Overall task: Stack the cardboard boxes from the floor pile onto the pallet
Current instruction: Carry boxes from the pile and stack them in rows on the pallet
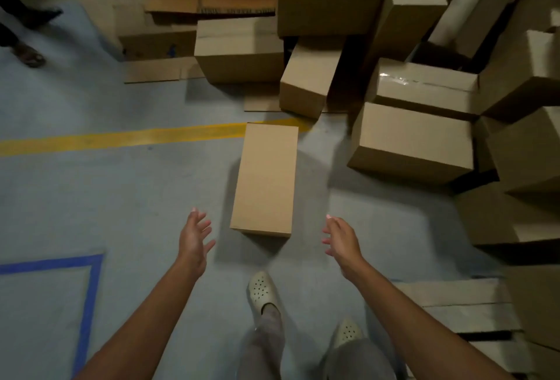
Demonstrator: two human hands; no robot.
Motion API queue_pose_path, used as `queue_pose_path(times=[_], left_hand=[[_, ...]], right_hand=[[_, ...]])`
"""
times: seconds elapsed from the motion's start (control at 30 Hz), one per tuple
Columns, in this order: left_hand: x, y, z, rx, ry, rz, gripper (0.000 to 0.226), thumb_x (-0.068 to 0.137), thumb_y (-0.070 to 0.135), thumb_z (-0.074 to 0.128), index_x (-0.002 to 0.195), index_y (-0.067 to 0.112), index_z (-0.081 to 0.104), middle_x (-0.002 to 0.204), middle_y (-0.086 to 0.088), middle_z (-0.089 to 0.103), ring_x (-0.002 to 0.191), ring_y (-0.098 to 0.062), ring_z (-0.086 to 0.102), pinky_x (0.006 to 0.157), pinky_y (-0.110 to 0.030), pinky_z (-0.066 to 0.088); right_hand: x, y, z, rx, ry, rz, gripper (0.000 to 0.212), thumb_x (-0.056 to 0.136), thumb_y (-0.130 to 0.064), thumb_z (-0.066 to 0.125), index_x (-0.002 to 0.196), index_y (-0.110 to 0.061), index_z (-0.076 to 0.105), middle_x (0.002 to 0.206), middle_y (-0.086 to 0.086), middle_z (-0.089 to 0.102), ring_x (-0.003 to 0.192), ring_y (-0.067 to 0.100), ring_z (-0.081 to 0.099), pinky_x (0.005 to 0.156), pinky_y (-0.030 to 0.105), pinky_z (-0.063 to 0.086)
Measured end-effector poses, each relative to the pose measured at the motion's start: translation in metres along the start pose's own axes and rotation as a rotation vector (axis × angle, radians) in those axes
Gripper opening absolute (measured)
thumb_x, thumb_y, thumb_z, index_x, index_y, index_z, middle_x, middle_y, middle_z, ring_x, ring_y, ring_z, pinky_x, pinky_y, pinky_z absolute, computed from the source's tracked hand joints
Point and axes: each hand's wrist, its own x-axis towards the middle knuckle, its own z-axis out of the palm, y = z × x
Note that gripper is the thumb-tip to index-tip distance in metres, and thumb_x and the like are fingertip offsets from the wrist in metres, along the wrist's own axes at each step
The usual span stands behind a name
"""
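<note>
Here the long cardboard box [265,179] lies on the grey floor straight ahead, its long axis running away from the person (far end near the floor pile [409,143]). The left hand [194,238] and right hand [341,240] flank its near end, both empty, fingers spread, neither touching; the left looks slightly nearer.

Likely warehouse, painted concrete floor [91,197], cardboard boxes [409,143] piled
</note>
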Motion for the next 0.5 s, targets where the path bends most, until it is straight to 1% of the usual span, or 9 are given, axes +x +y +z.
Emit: queue_pose_path(times=[0.1,0.13,0.2,0.23,0.33,0.4,0.5], left_hand=[[0.058,-0.004,-0.006,0.076,0.01,-0.042,0.057,0.106,0.05,0.033,0.143,0.009,0.049,0.149,-0.017,0.046,0.14,-0.031,0.041,0.112,-0.05,0.036],[0.077,-0.008,-0.006,0.098,0.012,-0.058,0.057,0.107,0.05,0.033,0.142,0.009,0.05,0.149,-0.017,0.047,0.139,-0.03,0.042,0.111,-0.05,0.036],[0.117,-0.02,-0.005,0.123,0.016,-0.09,0.058,0.106,0.05,0.033,0.141,0.008,0.051,0.148,-0.017,0.048,0.139,-0.029,0.042,0.112,-0.05,0.036],[0.137,-0.028,-0.003,0.131,0.014,-0.104,0.058,0.106,0.051,0.033,0.141,0.008,0.051,0.148,-0.017,0.048,0.139,-0.029,0.042,0.112,-0.05,0.035],[0.2,-0.057,0.003,0.143,0.026,-0.134,0.06,0.106,0.052,0.032,0.143,0.008,0.05,0.148,-0.017,0.048,0.14,-0.03,0.042,0.112,-0.05,0.035],[0.239,-0.076,0.009,0.141,0.041,-0.145,0.058,0.106,0.051,0.032,0.142,0.009,0.05,0.148,-0.016,0.048,0.14,-0.03,0.042,0.11,-0.048,0.036],[0.291,-0.106,0.016,0.166,0.064,-0.161,0.057,0.106,0.05,0.033,0.142,0.009,0.05,0.147,-0.015,0.048,0.139,-0.029,0.042,0.111,-0.048,0.035]], right_hand=[[0.05,0.016,0.031,-0.084,-0.005,0.041,0.03,0.103,-0.047,0.048,0.106,-0.021,0.062,0.107,0.005,0.064,0.1,0.027,0.063,0.091,0.048,0.053],[0.068,0.025,0.04,-0.112,-0.008,0.053,0.029,0.102,-0.047,0.05,0.102,-0.021,0.063,0.105,0.005,0.065,0.099,0.027,0.063,0.091,0.048,0.053],[0.101,0.043,0.057,-0.176,-0.01,0.07,0.026,0.1,-0.045,0.054,0.093,-0.022,0.063,0.096,0.005,0.064,0.093,0.027,0.062,0.089,0.047,0.053],[0.117,0.051,0.066,-0.208,-0.012,0.078,0.025,0.1,-0.044,0.056,0.092,-0.021,0.063,0.092,0.005,0.063,0.09,0.027,0.061,0.087,0.046,0.053],[0.175,0.079,0.091,-0.294,-0.038,0.094,0.03,0.099,-0.042,0.058,0.101,-0.013,0.065,0.094,0.008,0.064,0.089,0.028,0.06,0.084,0.041,0.051],[0.215,0.101,0.105,-0.336,-0.044,0.101,0.036,0.099,-0.042,0.058,0.11,-0.009,0.066,0.105,0.013,0.068,0.098,0.032,0.064,0.086,0.037,0.049],[0.267,0.134,0.124,-0.401,-0.051,0.112,0.043,0.101,-0.042,0.055,0.123,-0.006,0.064,0.123,0.014,0.066,0.114,0.032,0.06,0.085,0.03,0.041]])
